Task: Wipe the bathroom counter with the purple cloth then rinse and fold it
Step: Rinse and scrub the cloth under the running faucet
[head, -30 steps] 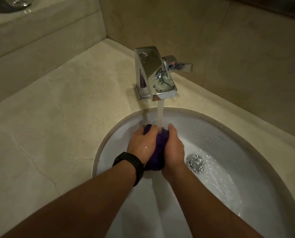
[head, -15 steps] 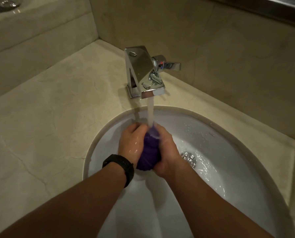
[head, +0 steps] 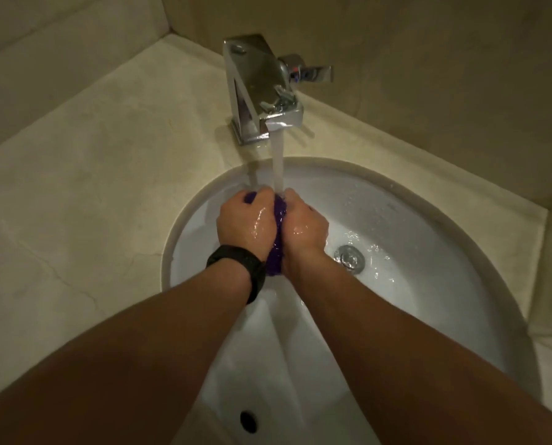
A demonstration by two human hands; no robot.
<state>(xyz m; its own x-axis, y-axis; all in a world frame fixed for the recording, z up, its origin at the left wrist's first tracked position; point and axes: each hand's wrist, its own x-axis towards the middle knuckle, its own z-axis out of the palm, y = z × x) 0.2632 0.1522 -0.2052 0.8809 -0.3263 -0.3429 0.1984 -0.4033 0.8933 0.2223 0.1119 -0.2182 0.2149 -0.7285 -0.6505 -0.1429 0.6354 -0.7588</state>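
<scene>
Now both hands, left hand and right hand, curl tight round the balled purple cloth under the tap stream, over the sink; better to loosen it, letting water run through, then squeeze low to avoid splashing the counter

Purple against beige, white and chrome.

The deep purple bunched cloth is the only strong colour. The round ceramic basin is plain white, with a dark overflow hole. The beige stone counter shows faint darker veins. The square chrome tap has a small red-and-blue mark. The wrist strap is black and the wall is tan.
</scene>
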